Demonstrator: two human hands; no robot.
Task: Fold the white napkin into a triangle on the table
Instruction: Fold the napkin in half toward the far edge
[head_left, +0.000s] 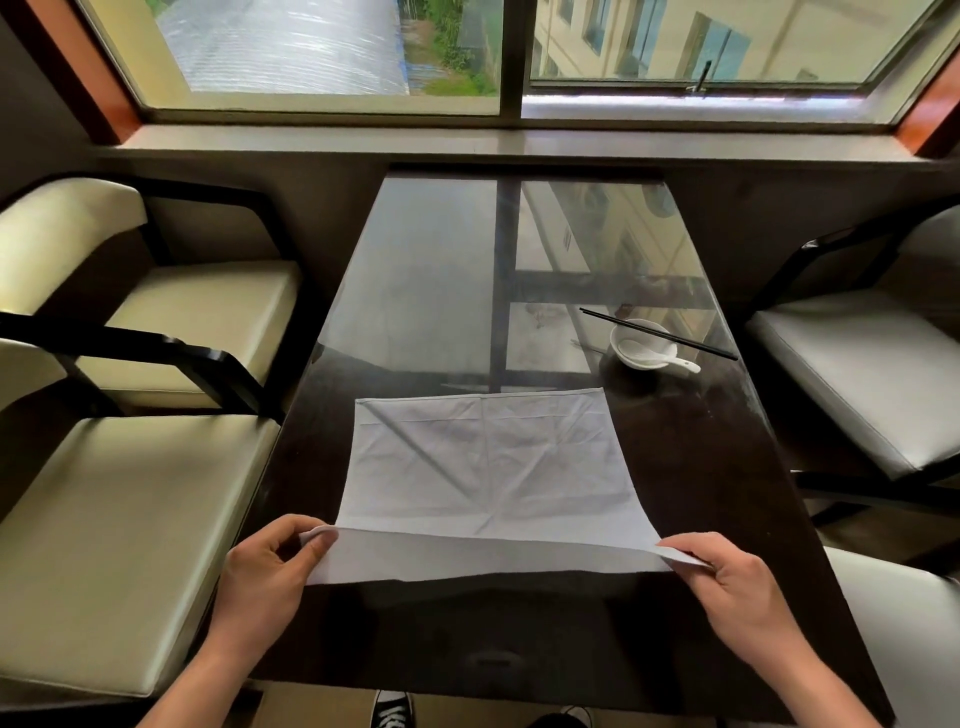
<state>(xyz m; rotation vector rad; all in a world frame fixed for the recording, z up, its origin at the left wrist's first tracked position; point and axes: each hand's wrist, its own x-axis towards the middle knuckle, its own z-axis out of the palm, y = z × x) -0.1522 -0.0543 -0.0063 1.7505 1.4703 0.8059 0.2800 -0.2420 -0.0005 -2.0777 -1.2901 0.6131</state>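
The white napkin (488, 467) lies spread and creased on the dark glass-topped table (691, 467). Its far edge rests flat, while its near edge is lifted a little off the table. My left hand (270, 566) pinches the near left corner between thumb and fingers. My right hand (727, 577) pinches the near right corner the same way. The cloth is stretched taut between the two hands, with a strip of it hanging below the held edge.
A small white bowl (636, 340) with a white spoon (660, 356) and black chopsticks (660, 332) across it stands beyond the napkin's far right corner. Cream-cushioned chairs (130, 519) flank the table on both sides. A windowsill runs behind the table.
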